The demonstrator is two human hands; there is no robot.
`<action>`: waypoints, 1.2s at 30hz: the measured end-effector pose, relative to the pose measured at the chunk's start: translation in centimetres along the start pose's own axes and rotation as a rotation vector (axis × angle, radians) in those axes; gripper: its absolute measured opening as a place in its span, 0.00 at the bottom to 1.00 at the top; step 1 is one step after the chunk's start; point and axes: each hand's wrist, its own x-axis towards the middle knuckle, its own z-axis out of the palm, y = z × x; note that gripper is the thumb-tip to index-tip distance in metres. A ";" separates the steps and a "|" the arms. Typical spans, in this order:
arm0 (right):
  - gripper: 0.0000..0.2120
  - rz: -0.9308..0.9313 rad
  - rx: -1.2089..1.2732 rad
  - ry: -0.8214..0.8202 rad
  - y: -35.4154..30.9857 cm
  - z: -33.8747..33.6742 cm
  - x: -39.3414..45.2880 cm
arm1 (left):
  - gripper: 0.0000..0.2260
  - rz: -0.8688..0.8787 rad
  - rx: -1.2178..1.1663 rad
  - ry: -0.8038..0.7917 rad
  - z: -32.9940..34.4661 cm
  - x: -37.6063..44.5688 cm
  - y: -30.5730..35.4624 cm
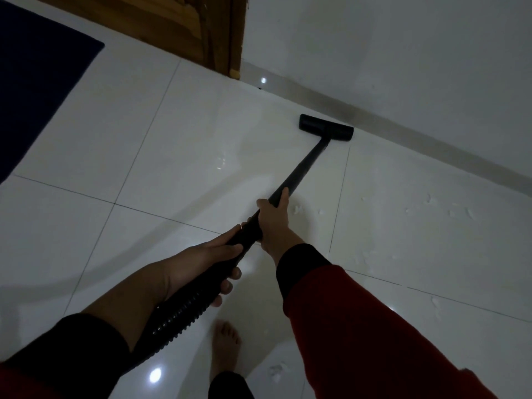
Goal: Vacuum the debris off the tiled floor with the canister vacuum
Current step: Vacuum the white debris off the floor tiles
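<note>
A black vacuum wand [302, 169] runs from my hands out to a flat black floor head [326, 127], which rests on the white tiled floor [172, 133] close to the skirting. My right hand [273, 220] grips the wand's lower end. My left hand [207, 266] holds the handle just behind it, where the ribbed black hose [175, 315] starts. Small white scraps of debris [431, 210] lie scattered on the tiles to the right of the wand, with more debris [276, 370] near my bare foot [226, 349].
A white wall [403, 53] with a grey skirting strip [417, 131] runs along the far right. A wooden door frame [221, 33] stands at the top. A dark blue mat [37, 79] covers the upper left corner of the floor.
</note>
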 end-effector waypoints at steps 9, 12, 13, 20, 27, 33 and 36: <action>0.36 0.005 0.033 0.018 0.1 -1.6 0.0 | 0.19 -0.017 0.002 -0.003 1.6 0.4 -0.2; 0.36 0.007 0.037 0.038 0.4 -2.2 -0.1 | 0.19 -0.029 0.010 -0.009 2.0 0.4 -0.5; 0.36 0.005 0.038 0.038 0.6 -2.3 -0.2 | 0.19 -0.031 0.017 -0.007 2.1 0.4 -0.6; 0.36 0.007 0.023 0.039 1.8 -1.9 -2.6 | 0.18 -0.047 0.017 -0.006 2.0 -1.9 -1.6; 0.36 0.030 0.028 0.021 5.3 -1.3 -6.3 | 0.17 -0.055 -0.003 -0.041 0.9 -5.6 -5.0; 0.36 0.036 -0.002 0.019 9.8 -0.8 -10.5 | 0.18 -0.063 -0.035 -0.066 -0.3 -9.6 -9.5; 0.36 0.035 -0.003 0.014 12.7 -0.4 -12.9 | 0.15 -0.067 -0.022 -0.059 -1.0 -11.9 -12.2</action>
